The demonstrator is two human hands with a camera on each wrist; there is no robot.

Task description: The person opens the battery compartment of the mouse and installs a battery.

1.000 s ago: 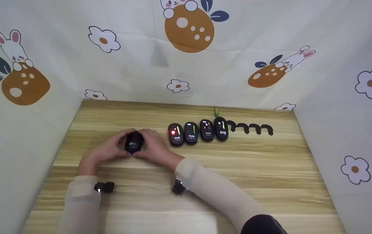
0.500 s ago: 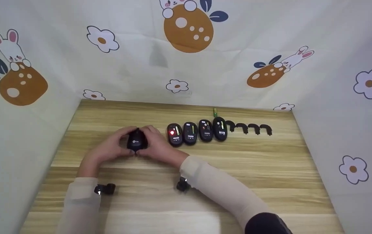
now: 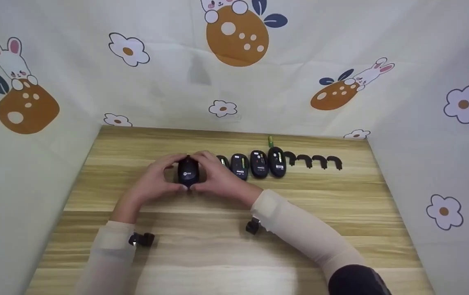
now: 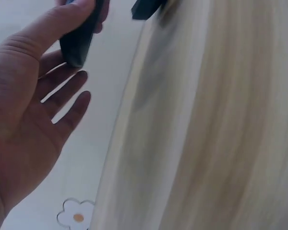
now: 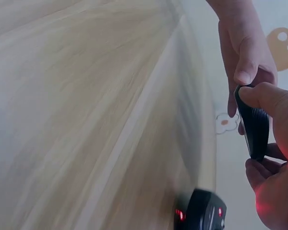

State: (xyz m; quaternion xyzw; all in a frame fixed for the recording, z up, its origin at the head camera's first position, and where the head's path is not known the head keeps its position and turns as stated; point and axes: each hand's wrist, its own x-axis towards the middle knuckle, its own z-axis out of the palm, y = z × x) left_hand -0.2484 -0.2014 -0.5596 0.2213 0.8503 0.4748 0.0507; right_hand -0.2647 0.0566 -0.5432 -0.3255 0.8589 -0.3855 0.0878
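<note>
A black computer mouse [image 3: 188,171] is held between both hands, its logo side toward the head camera. My left hand [image 3: 152,180] pinches it from the left with thumb and fingers; in the left wrist view the other fingers of this left hand [image 4: 53,96] spread loosely beside the mouse [image 4: 79,45]. On the other side my right hand [image 3: 224,178] grips it by thumb and fingertips. In the right wrist view the mouse [image 5: 253,120] is seen edge-on, apart from the table. The right hand partly hides the leftmost upturned mouse [image 3: 223,160] of a row.
Several more upturned mice [image 3: 259,164] lie along the wooden table [image 3: 218,254], undersides showing. A green battery [image 3: 270,141] lies behind the last one. Several black curved pieces [image 3: 319,161] line up to its right. Patterned cloth [image 3: 168,90] walls the back and sides.
Both hands have carried the mouse to the right and slightly toward the back. My right hand now covers part of the leftmost upturned mouse and its red light.
</note>
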